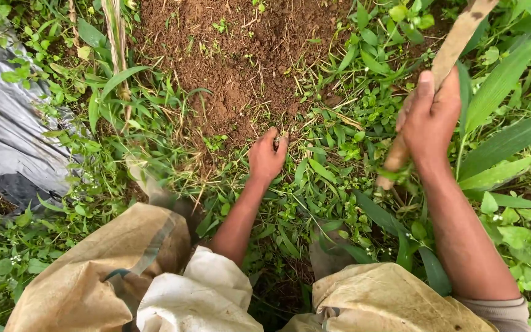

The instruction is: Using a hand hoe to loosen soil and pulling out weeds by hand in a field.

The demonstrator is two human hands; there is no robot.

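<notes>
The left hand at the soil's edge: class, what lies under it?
The left hand presses on grass and weeds beside the bare soil patch. Whatever its curled fingers grip is covered.

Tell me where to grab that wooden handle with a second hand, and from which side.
Grip the bare stretch of the wooden handle just above the right hand, which is already closed around its middle. Come in from the left, over the weeds: the shaft leans up and to the right, and broad leaves crowd its right side. The left hand is nearest.
</notes>
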